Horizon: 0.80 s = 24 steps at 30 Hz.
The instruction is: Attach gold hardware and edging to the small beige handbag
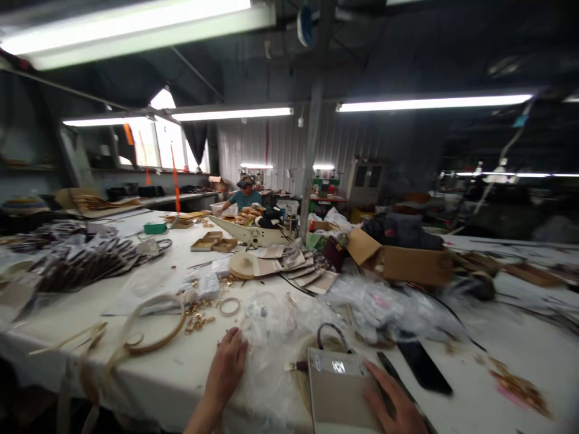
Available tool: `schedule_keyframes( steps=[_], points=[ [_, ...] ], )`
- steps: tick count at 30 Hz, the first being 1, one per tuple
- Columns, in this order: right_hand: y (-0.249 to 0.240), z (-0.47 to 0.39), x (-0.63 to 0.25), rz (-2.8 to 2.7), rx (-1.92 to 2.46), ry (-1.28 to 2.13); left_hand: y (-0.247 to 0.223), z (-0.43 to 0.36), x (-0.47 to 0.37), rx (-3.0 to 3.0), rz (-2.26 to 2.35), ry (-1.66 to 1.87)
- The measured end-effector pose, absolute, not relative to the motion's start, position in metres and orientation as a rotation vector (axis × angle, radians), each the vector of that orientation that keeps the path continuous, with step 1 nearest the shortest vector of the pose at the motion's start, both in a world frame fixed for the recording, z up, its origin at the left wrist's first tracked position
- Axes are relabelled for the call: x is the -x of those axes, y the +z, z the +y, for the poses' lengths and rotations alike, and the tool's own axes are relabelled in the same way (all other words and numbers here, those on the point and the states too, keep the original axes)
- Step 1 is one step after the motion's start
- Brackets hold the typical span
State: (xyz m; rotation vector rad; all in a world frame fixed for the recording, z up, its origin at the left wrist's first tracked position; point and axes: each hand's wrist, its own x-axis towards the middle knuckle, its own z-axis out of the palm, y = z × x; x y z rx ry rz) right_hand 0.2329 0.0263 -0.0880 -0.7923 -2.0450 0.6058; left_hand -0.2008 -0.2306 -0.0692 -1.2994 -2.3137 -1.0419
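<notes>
My left hand (228, 364) rests at the table's near side with its fingers curled together and pointing down. Its fingertips are hidden, beside a crumpled clear plastic bag (266, 325). My right hand (395, 401) is slightly blurred; its fingers lie apart on the right part of a flat beige handbag piece (339, 392). This piece has a dark purple looped handle (332, 328) at its top and a shiny patch on its face. Small gold metal fittings (196, 316) and a ring-shaped tape roll (230, 307) lie beyond my left hand.
A black phone (425, 364) lies right of the handbag piece. Coiled beige strip (156, 346) hangs over the front edge at left. Stacked panels (85, 259), shallow boxes (224, 245), and a cardboard box (416, 265) stand farther off. A person (244, 196) works across the table.
</notes>
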Motion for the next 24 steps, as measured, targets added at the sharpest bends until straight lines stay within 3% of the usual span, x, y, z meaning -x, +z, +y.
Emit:
schedule_keyframes(
  steps=[24],
  points=[
    [-0.053, 0.006, -0.236, -2.075, 0.788, 0.759, -0.052, -0.225, 0.207, 1.435, -2.306, -1.001]
  ],
)
